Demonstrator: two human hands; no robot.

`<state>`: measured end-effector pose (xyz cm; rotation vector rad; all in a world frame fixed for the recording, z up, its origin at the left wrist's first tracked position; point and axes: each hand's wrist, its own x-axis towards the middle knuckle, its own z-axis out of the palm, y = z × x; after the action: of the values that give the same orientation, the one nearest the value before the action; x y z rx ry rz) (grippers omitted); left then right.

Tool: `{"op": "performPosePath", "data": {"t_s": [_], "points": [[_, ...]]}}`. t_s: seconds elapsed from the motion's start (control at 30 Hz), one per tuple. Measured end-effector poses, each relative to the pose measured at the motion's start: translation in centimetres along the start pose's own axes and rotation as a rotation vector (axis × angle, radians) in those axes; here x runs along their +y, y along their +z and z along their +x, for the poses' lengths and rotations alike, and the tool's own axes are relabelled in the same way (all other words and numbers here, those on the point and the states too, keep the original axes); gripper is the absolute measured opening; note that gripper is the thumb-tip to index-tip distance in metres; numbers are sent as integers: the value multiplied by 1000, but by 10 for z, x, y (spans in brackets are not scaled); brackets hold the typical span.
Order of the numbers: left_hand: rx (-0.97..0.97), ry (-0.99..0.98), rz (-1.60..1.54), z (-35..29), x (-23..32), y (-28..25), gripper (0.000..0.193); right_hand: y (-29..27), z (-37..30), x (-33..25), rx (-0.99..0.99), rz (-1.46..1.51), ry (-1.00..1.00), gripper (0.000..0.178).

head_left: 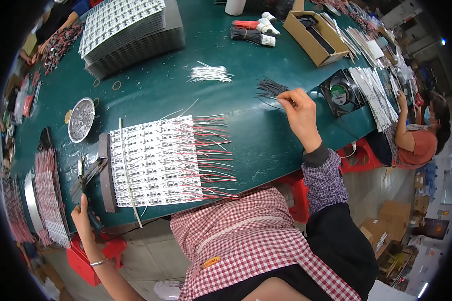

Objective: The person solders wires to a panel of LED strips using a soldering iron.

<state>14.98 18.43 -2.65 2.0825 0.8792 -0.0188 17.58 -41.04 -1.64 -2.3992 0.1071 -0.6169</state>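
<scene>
My right hand (302,116) is closed, thumb and fingertips pinched at the edge of a small pile of short black wires (270,87); a wire seems to be between the fingertips. At the left table edge my left hand (83,218) is closed around a dark-handled tool (94,220), perhaps a soldering iron; its tip is hard to make out among the metal parts of a stand (88,175). Between the hands lies a white circuit board panel (155,160), with red and white wires (213,155) along its right side. A pale thin strip (128,170) crosses the panel, and a dark bar (106,173) borders its left edge.
White wires (210,72) lie beyond the panel; a metal bowl (81,120) sits left. Stacked boards (130,35) stand far left. A black fan (341,93), white strips (374,98) and cardboard box (316,40) occupy the right. Another person (417,130) works at far right.
</scene>
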Motion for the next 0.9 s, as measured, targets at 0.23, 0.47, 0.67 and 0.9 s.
{"op": "performPosePath", "data": {"t_s": [0.23,0.47,0.67,0.9], "points": [[140,273,381,31,-34,-14,67,30,34,-2,-72,64,-148,7],[96,240,372,40,-38,-11,66,98,69,-36,-47,-9,-513,14],[20,145,79,33,-41,-18,56,28,31,-16,-43,-52,-319,15],[-44,49,-176,23,-31,-19,42,2,36,44,14,-165,-254,14]]}}
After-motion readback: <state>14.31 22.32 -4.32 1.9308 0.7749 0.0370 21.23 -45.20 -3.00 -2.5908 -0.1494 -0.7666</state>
